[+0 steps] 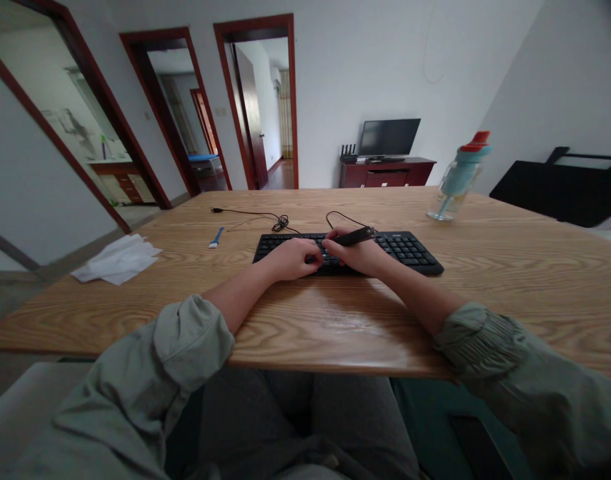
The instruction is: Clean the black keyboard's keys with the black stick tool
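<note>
A black keyboard (410, 252) lies on the wooden table (335, 320), its cable (280, 223) coiled just behind it. My left hand (291, 259) rests on the keys near the keyboard's middle, fingers curled down onto them. My right hand (358, 253) sits beside it and grips a slim black tool (356, 236), held like a pen with its tip pointing left toward the keys under my left fingers. Both hands touch the keyboard and nearly touch each other.
A small blue tool (216, 238) lies left of the keyboard. White tissues (118, 260) sit near the table's left edge. A clear water bottle with teal and red lid (458, 179) stands at the back right. Doorways, a TV and a cabinet are beyond.
</note>
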A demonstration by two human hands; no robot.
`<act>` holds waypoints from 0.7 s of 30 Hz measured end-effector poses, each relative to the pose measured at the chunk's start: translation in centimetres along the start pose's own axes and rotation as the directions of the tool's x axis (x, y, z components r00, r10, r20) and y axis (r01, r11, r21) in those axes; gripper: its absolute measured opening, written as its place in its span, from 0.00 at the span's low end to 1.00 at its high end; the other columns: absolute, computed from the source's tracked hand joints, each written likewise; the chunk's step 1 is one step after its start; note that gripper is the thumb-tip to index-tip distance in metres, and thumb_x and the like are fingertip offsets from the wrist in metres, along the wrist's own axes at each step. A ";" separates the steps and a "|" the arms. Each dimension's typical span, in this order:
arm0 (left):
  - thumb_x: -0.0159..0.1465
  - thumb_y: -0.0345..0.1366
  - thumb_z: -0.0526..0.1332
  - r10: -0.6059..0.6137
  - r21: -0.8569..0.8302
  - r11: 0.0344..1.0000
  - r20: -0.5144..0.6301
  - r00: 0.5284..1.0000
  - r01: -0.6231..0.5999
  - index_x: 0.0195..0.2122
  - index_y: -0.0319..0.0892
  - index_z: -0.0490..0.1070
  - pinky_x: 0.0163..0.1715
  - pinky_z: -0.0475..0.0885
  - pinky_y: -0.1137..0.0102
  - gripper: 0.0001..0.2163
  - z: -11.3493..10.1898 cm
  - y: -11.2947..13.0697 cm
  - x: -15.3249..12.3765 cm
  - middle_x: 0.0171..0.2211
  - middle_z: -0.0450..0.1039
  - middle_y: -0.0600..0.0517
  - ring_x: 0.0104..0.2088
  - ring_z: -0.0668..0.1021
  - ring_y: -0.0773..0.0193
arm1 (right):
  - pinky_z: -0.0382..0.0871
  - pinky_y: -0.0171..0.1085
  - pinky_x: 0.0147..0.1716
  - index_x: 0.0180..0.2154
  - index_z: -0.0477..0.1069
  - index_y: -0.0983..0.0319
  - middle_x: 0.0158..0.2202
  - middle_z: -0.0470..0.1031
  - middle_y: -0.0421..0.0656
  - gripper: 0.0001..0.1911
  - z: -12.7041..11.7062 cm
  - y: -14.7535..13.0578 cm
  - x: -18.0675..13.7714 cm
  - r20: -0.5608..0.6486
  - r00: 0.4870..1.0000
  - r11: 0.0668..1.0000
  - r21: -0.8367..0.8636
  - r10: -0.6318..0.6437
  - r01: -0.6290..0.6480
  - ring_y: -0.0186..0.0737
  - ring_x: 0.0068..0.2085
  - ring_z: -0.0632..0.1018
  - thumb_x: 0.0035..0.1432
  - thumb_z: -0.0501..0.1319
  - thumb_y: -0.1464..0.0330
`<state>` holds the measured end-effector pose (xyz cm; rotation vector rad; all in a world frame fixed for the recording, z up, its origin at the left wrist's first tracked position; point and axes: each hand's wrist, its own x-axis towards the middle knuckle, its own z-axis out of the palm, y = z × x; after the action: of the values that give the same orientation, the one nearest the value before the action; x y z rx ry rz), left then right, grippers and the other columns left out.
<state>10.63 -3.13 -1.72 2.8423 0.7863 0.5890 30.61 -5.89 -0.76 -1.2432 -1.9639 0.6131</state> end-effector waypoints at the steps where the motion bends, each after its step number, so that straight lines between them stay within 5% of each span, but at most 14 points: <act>1: 0.60 0.30 0.60 0.006 0.005 1.000 0.005 1.000 -0.006 0.34 0.39 0.78 0.42 0.69 0.72 0.06 0.0 0.0 -0.1 0.36 0.76 0.49 0.37 0.76 0.64 | 0.62 0.30 0.20 0.37 0.73 0.63 0.24 0.71 0.40 0.11 0.0 -0.1 -0.2 0.008 1.000 1.000 0.001 0.008 -0.008 0.32 0.23 0.71 0.59 0.60 0.62; 21: 0.68 0.37 0.57 0.030 0.121 0.992 0.000 1.000 -0.030 0.39 0.43 0.81 0.39 0.67 0.72 0.11 0.3 0.8 -0.4 0.39 0.75 0.50 0.37 0.76 0.65 | 0.64 0.29 0.20 0.37 0.76 0.63 0.29 0.74 0.43 0.13 -1.8 -0.7 -2.6 0.176 0.978 0.993 -0.017 0.115 -0.114 0.33 0.25 0.73 0.58 0.62 0.60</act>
<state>10.77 -4.05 -1.95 2.9684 0.8071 0.5665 32.31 -8.49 0.02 -1.3531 -2.0496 0.7996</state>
